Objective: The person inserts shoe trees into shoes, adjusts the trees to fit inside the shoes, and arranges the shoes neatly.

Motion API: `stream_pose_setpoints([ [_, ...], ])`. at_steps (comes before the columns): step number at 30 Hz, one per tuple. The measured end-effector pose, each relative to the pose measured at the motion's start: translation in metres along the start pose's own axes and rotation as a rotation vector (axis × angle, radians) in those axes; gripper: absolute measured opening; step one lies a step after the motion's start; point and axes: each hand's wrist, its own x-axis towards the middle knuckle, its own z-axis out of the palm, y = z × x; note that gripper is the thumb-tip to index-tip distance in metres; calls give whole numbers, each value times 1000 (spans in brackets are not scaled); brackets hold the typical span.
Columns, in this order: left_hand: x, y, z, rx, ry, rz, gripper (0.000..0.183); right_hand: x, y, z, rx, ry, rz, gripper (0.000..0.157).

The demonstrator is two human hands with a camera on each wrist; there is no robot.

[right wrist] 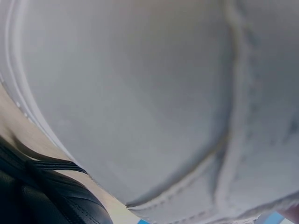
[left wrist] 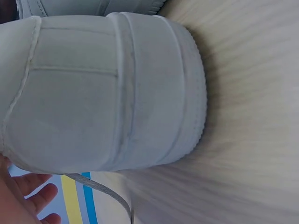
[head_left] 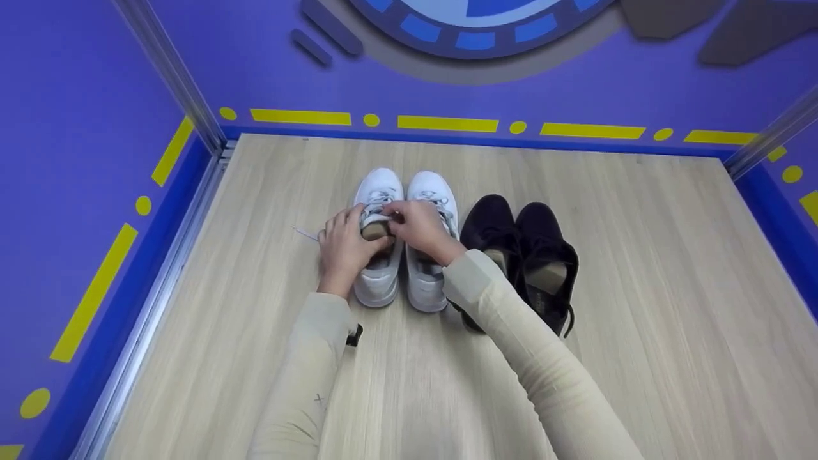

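Two white sneakers stand side by side, toes toward the back wall. My left hand (head_left: 345,246) grips the left white sneaker (head_left: 377,285) from its outer side, thumb at the shoe opening. In the left wrist view, that sneaker's heel (left wrist: 84,93) fills much of the picture, with fingers (left wrist: 44,198) beyond it. A loose shoelace (head_left: 305,234) end sticks out to the left. Reaching across the right white sneaker (head_left: 427,292), my right hand (head_left: 418,225) pinches at the left sneaker's lacing by the tongue; its fingers partly hide the lace. A brown insert (head_left: 376,231) shows inside the left sneaker.
A pair of black lace-up shoes (head_left: 489,217) stands to the right, close to my right forearm, with brown inserts (head_left: 546,278) inside. Everything rests on a light wooden board (head_left: 652,306). Blue-purple panels (head_left: 447,96) enclose the back and sides, with a metal rail (head_left: 160,275) at left.
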Motion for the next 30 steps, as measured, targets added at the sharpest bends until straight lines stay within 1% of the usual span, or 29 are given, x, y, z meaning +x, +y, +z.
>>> stream_pose_setpoints([
  [4, 0, 1, 0, 23, -5, -2, 77, 0, 0, 0, -4, 3, -3, 17],
  [11, 1, 4, -1, 59, 12, 7, 75, 1, 0, 0, 0, 3, -2, 17],
  [21, 2, 4, 0, 67, 18, 0, 75, 1, -1, -1, 6, -1, -2, 17],
  [25, 3, 1, 1, 29, 9, 11, 76, 0, -1, -1, 15, -7, 11, 18],
  [30, 4, -5, 5, -98, -12, 28, 71, 0, 0, -1, 1, 8, -3, 18],
])
